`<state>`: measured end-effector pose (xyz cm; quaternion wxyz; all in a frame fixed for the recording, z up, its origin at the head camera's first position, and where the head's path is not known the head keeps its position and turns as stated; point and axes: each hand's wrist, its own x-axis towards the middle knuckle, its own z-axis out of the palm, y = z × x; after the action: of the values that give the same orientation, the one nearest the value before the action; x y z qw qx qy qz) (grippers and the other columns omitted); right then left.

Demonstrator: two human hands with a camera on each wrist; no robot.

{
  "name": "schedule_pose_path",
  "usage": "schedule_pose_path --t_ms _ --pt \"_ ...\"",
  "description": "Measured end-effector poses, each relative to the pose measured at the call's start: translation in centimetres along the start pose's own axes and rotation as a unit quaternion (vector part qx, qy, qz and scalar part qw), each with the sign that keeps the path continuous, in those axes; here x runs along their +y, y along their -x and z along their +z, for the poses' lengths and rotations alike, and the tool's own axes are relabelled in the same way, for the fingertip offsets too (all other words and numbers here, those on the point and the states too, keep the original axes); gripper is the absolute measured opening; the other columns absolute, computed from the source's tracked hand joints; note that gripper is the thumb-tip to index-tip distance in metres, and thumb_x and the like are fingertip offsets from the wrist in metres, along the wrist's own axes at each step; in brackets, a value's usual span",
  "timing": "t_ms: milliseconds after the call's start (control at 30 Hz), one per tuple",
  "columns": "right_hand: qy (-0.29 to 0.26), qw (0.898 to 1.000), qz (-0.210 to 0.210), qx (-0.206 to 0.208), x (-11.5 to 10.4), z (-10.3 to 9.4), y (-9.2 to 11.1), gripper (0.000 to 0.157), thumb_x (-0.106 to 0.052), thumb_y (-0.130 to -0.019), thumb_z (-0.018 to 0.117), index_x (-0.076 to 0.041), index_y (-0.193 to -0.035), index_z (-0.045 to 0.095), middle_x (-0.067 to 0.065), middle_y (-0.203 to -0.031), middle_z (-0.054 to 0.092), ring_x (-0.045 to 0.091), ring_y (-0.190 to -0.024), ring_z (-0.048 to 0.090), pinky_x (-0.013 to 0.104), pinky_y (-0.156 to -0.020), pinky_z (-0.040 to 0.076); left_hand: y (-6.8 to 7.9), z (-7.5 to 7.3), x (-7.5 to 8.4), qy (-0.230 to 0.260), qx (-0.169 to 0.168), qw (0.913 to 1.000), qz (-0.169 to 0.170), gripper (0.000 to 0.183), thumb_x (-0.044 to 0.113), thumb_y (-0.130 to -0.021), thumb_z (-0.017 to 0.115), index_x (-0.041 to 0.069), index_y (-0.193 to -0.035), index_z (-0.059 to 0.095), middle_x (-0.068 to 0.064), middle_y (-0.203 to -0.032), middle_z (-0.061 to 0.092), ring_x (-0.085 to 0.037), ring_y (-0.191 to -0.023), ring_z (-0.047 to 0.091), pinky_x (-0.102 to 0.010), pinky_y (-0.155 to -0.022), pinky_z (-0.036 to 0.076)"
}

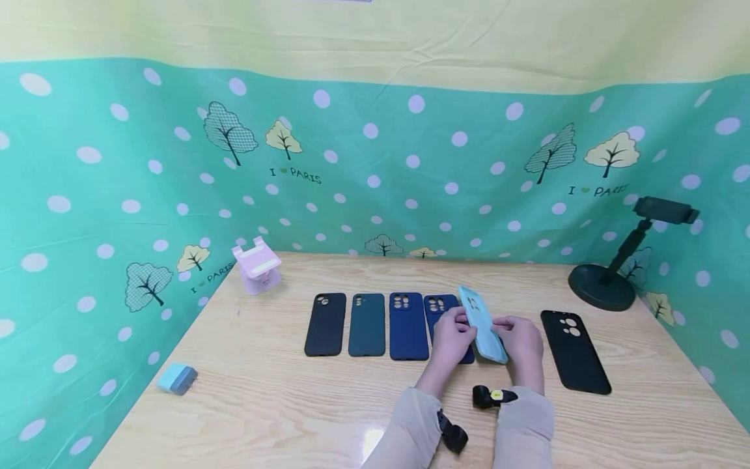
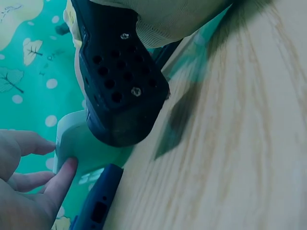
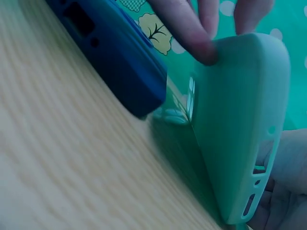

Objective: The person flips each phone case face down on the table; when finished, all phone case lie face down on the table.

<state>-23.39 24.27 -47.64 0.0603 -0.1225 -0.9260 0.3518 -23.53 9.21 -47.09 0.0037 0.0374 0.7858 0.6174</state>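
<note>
A light blue phone case (image 1: pixel 491 340) stands tilted on its long side above the table, gripped from both sides. My left hand (image 1: pixel 451 337) pinches its left edge between thumb and fingers; the left wrist view shows the thumb against the face of the case (image 2: pixel 91 148). At its right edge, my right hand (image 1: pixel 521 342) holds it, partly hidden behind the case (image 3: pixel 235 124) in the right wrist view. Partly covered by my left hand, a navy phone case (image 1: pixel 441 303) lies just left of it.
Left of the hands lie another navy case (image 1: pixel 409 327), a dark teal case (image 1: pixel 367 326) and a black case (image 1: pixel 325 324). One more black case (image 1: pixel 577 355) lies right. A pink stand (image 1: pixel 260 266), a black stand (image 1: pixel 603 286) and a blue block (image 1: pixel 176 378) sit near the edges.
</note>
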Motion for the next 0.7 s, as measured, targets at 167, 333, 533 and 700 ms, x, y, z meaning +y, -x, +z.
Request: schedule_pose_path --t_ms 167,333,533,700 --pt "-0.001 1.0 0.0 -0.016 -0.5 0.1 0.1 0.024 -0.02 -0.093 0.062 -0.004 -0.107 0.073 0.018 -0.11 0.071 0.04 -0.106 0.061 0.042 -0.078 0.045 0.1 -0.2 0.3 -0.005 0.006 0.9998 0.017 0.041 0.002 -0.081 0.073 -0.002 -0.121 0.062 -0.006 -0.099 0.065 -0.009 -0.078 0.067 -0.015 -0.066 0.053" --pt "-0.004 0.999 0.001 -0.043 -1.0 0.1 0.1 0.03 -0.023 -0.097 0.056 -0.002 -0.112 0.071 0.022 -0.118 0.067 0.043 -0.111 0.058 0.05 -0.087 0.045 0.1 -0.4 0.4 -0.007 0.007 0.9997 0.02 0.043 0.003 -0.082 0.073 -0.004 -0.122 0.06 -0.009 -0.101 0.065 -0.01 -0.079 0.067 -0.015 -0.066 0.053" --pt "-0.009 0.998 -0.006 -0.069 -1.1 0.0 0.1 0.034 -0.025 -0.098 0.053 -0.001 -0.116 0.069 0.022 -0.112 0.069 0.037 -0.1 0.064 0.042 -0.08 0.049 0.3 -0.5 0.6 -0.009 0.008 0.9995 0.028 0.045 0.005 -0.084 0.071 -0.003 -0.126 0.058 -0.008 -0.104 0.063 -0.009 -0.081 0.065 -0.015 -0.068 0.052" --pt "-0.034 0.995 -0.012 -0.09 -1.0 0.0 0.1 0.034 -0.023 -0.098 0.053 0.001 -0.115 0.068 0.011 -0.086 0.072 0.014 -0.07 0.064 0.026 -0.064 0.047 0.5 -0.3 0.8 -0.013 0.013 0.9991 0.039 0.044 0.008 -0.085 0.071 -0.001 -0.127 0.058 -0.007 -0.105 0.063 -0.011 -0.083 0.066 -0.015 -0.069 0.051"
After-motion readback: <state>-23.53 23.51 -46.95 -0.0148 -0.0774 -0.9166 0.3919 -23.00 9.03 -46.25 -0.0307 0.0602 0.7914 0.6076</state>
